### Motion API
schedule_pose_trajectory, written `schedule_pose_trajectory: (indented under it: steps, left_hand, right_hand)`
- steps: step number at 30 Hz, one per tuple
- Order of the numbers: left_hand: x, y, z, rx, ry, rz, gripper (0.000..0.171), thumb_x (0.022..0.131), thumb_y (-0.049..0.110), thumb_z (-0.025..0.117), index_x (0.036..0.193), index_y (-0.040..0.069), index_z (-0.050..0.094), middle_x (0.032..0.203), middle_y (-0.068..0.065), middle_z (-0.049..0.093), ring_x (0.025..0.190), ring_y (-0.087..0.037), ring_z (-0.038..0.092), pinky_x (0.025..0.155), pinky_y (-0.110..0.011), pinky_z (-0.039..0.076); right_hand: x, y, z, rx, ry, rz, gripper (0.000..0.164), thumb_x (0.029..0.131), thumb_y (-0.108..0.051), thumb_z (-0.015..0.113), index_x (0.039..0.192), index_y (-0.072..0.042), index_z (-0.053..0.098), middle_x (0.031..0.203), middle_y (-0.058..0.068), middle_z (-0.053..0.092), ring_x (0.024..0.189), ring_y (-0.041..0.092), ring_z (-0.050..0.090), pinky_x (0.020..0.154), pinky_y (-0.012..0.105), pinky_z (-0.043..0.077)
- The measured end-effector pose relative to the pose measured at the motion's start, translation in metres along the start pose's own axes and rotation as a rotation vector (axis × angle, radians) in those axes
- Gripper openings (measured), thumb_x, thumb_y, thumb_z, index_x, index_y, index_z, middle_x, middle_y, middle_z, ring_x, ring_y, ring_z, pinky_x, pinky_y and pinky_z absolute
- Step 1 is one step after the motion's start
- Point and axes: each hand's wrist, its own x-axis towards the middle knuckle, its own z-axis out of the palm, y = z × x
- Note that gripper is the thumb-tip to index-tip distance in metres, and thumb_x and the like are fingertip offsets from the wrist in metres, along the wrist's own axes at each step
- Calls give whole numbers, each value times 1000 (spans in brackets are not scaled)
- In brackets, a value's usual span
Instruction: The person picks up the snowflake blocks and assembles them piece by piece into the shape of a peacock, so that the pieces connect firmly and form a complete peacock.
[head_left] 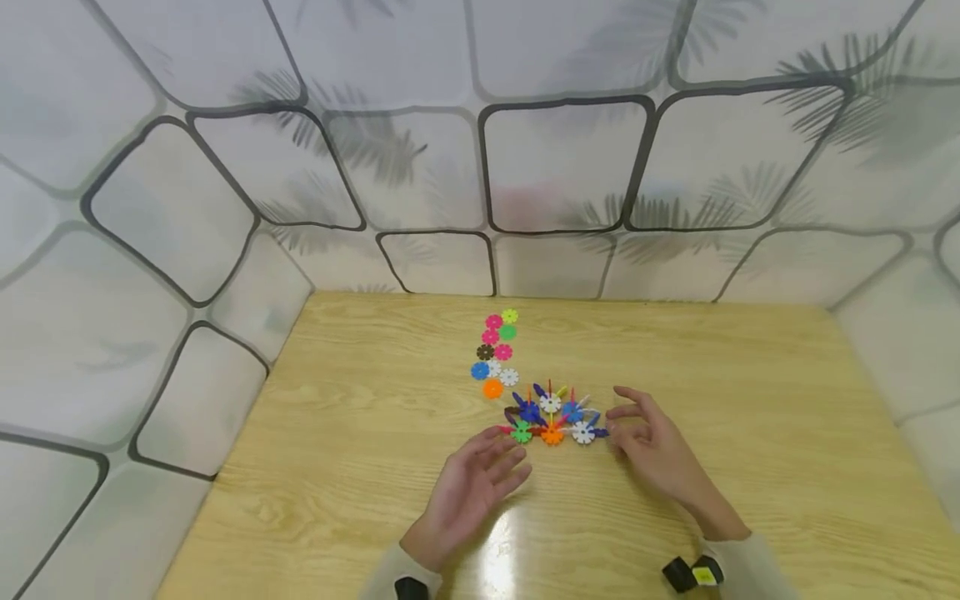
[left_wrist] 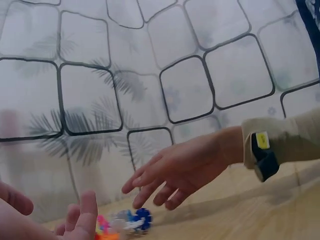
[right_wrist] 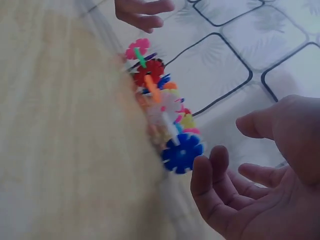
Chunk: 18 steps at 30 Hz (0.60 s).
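A cluster of joined notched plastic discs (head_left: 552, 432) in green, orange, white, blue and other colours sits on the table. At its left end is my left hand (head_left: 474, 487), palm turned up and inward, fingers loosely bent with nothing in them. Across from it, my right hand (head_left: 651, 442) is beside the cluster's right end, fingers parted and relaxed. In the right wrist view, a dark blue disc (right_wrist: 183, 153) ends the row, and the fingertips (right_wrist: 202, 172) of my right hand come right at its edge. Neither hand grips anything.
Several loose notched discs (head_left: 503, 352), pink, green, brown, blue, white and orange, lie flat behind the cluster to the left. The wood-grain table (head_left: 360, 400) meets a patterned curtain (head_left: 562, 167) at the back and sides.
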Motion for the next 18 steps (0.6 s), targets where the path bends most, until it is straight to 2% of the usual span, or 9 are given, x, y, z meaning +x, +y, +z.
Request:
schedule_pose_trajectory:
  steps: [3, 6, 8, 9, 11, 14, 16, 18]
  left_hand:
    - [10, 18, 0, 16, -2, 21, 25, 118, 22, 35, 140, 11, 41, 123, -1, 60, 115, -16, 65, 111, -35, 57]
    - [25, 35, -3, 54, 7, 49, 23, 118, 23, 36, 136, 12, 44, 122, -1, 60, 112, -16, 64, 108, -34, 58]
    - [37, 46, -5, 140, 13, 82, 22, 117, 21, 39, 135, 11, 47, 119, -1, 60, 110, -17, 64, 106, -35, 58]
    - [44, 52, -6, 219, 20, 106, 22, 116, 20, 41, 134, 10, 49, 117, -1, 61, 108, -17, 64, 104, -35, 59]
    - [56, 63, -10, 463, 35, 172, 25, 116, 19, 46, 134, 4, 55, 115, -5, 65, 104, -18, 67, 97, -35, 61]
    - [73, 73, -16, 969, 100, 299, 24, 112, 16, 57, 128, -1, 64, 112, -12, 69, 95, -20, 68, 83, -33, 62]
    - [81, 75, -19, 1273, 149, 367, 24, 108, 15, 65, 124, -2, 68, 111, -16, 71, 94, -23, 69, 80, -35, 61]
    - [87, 73, -21, 1488, 182, 412, 22, 104, 13, 72, 120, -2, 72, 111, -17, 72, 95, -26, 69, 83, -40, 61]
  right_hand:
    - [14, -11, -6, -30, -2, -51, 59, 112, -14, 61, 164, 0, 36, 137, 28, 64, 91, 17, 74, 74, 29, 63]
    - [36, -20, -8, -12, -29, -81, 56, 114, -17, 60, 164, -3, 38, 138, 27, 63, 95, 22, 73, 73, 32, 62]
    - [54, -24, -6, -20, -51, -93, 53, 114, -21, 59, 162, -4, 43, 137, 26, 64, 96, 27, 72, 73, 32, 61]
    - [64, -27, -4, -33, -63, -103, 51, 115, -23, 59, 160, -4, 47, 137, 25, 64, 98, 29, 71, 73, 32, 61]
    - [83, -32, 1, -76, -88, -116, 45, 114, -24, 59, 154, -3, 55, 135, 23, 67, 98, 31, 70, 72, 32, 60]
    - [110, -38, 14, -182, -147, -136, 36, 113, -24, 60, 140, -2, 68, 126, 18, 73, 99, 27, 69, 78, 31, 59]
    - [125, -43, 26, -245, -199, -125, 30, 111, -23, 63, 131, -2, 73, 119, 14, 76, 99, 23, 69, 82, 32, 59]
    - [138, -48, 39, -298, -252, -105, 27, 109, -22, 66, 125, -1, 75, 115, 14, 77, 98, 22, 70, 88, 36, 60]
